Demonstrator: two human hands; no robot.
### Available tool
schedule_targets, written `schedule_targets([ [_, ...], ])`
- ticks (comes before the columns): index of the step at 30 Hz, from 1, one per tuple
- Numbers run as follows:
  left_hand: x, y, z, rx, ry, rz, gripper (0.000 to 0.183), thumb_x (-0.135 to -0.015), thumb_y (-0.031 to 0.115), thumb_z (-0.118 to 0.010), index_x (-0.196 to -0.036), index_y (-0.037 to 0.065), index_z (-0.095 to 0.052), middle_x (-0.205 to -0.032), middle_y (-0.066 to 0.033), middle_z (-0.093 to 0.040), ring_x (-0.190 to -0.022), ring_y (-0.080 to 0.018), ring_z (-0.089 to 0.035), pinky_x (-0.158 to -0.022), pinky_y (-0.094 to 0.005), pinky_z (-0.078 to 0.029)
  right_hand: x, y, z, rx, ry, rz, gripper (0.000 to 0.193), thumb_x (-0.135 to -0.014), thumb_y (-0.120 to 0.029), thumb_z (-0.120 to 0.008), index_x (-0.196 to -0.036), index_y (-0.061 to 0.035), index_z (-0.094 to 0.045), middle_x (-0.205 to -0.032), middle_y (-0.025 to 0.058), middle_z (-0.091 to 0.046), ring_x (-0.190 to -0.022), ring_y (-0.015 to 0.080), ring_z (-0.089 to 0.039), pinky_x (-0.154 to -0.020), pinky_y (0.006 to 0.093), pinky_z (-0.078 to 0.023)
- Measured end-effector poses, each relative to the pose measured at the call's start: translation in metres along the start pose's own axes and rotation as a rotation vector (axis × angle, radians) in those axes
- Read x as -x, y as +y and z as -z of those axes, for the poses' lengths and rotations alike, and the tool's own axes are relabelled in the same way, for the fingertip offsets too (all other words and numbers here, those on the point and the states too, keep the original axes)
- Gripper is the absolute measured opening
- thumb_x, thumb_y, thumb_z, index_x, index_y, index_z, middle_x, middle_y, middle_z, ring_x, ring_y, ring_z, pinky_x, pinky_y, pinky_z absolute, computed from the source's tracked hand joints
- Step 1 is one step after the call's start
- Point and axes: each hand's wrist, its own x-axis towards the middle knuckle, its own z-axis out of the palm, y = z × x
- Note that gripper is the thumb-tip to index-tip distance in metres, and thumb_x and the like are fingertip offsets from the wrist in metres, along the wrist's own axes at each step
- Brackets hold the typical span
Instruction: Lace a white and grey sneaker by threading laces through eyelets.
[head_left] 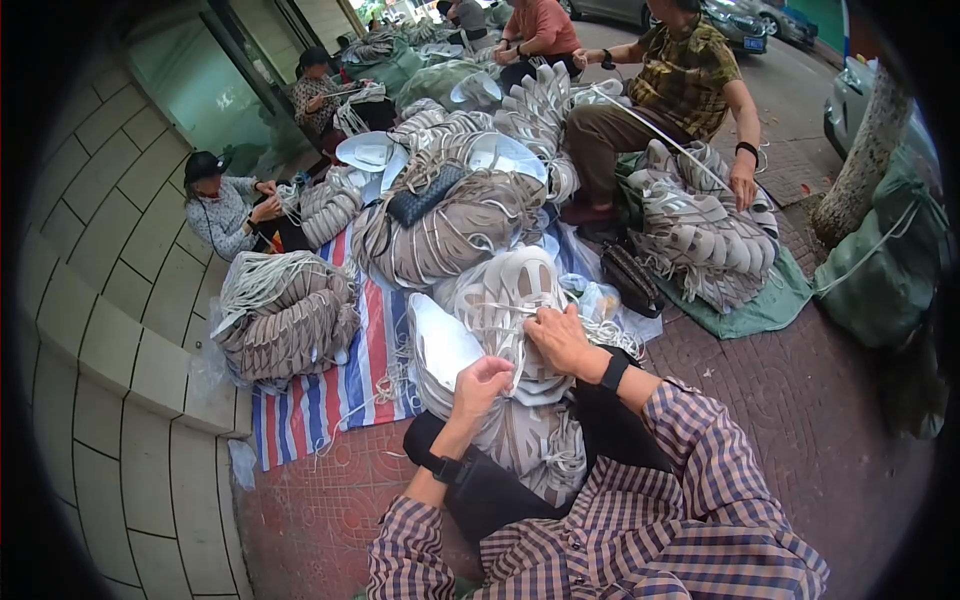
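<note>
A stack of beige and white shoe uppers (522, 277) rests between my knees, with white laces strung across the top one. My left hand (482, 388) is closed in a pinch on a white shoelace (519, 362) at the near left side of the stack. Slightly farther off and to the right, my right hand (562, 340) presses its curled fingers on the top shoe upper, close to the laces. What lies under those fingertips is partly hidden. A white, smooth sheet-like piece (442, 338) stands against the stack's left side.
Bundled uppers (470, 225) are heaped ahead, topped by a dark woven pouch (425, 196). Another bundle (285, 325) sits on a striped sheet (325, 415) at left. A dark bag (632, 278) lies at right. Several people work around the heap; a tiled wall (150, 370) borders the left.
</note>
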Motion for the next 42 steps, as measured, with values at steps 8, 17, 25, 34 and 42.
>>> schedule_targets([
  [8,0.001,-0.003,-0.012,0.039,-0.026,0.04,0.014,-0.081,0.006,-0.059,-0.094,0.001,-0.058,-0.073,-0.0011,-0.057,-0.065,-0.0082,-0.054,-0.062,-0.0206,-0.043,-0.017,0.009,-0.015,0.059,0.132,0.016,0.014,-0.071,-0.013,-0.055,-0.083,-0.0075,-0.053,-0.082,0.0099,-0.053,-0.079,0.0267,-0.055,-0.072,0.0427,-0.034],
  [17,0.001,-0.005,-0.015,0.106,0.05,0.106,0.012,-0.08,0.004,-0.058,-0.091,-0.001,-0.058,-0.073,-0.0009,-0.058,-0.064,-0.0067,-0.053,-0.06,-0.0186,-0.042,0.016,0.016,0.027,-0.23,0.161,0.077,0.016,-0.075,-0.01,-0.057,-0.09,-0.008,-0.052,-0.077,0.0079,-0.058,-0.079,0.0261,-0.053,-0.068,0.0376,-0.035],
  [25,0.0,-0.007,-0.022,0.077,0.001,0.057,0.014,-0.08,0.006,-0.06,-0.093,0.001,-0.058,-0.075,-0.0006,-0.057,-0.066,-0.0073,-0.053,-0.062,-0.0197,-0.042,-0.005,0.013,0.008,-0.228,0.273,0.011,0.009,-0.076,-0.008,-0.054,-0.084,-0.0071,-0.054,-0.071,0.0102,-0.059,-0.071,0.0283,-0.057,-0.07,0.0379,-0.039],
  [34,0.015,-0.031,-0.024,-0.009,0.032,0.032,0.012,-0.081,0.006,-0.058,-0.091,0.001,-0.06,-0.076,-0.0012,-0.059,-0.067,-0.0081,-0.054,-0.063,-0.021,-0.043,0.001,0.003,0.009,0.031,-0.034,0.053,0.014,-0.072,-0.016,-0.057,-0.086,-0.0132,-0.059,-0.092,0.0094,-0.052,-0.09,0.0239,-0.053,-0.075,0.0421,-0.034],
  [42,-0.024,-0.002,-0.027,-0.47,0.233,-0.27,0.013,-0.078,0.014,-0.059,-0.081,0.002,-0.062,-0.068,-0.0081,-0.063,-0.062,-0.014,-0.059,-0.059,-0.0279,-0.046,-0.051,0.024,0.006,-1.048,0.369,-0.242,0.01,-0.079,-0.012,-0.057,-0.079,-0.0025,-0.053,-0.067,0.0051,-0.056,-0.06,0.0141,-0.055,-0.053,0.0292,-0.044],
])
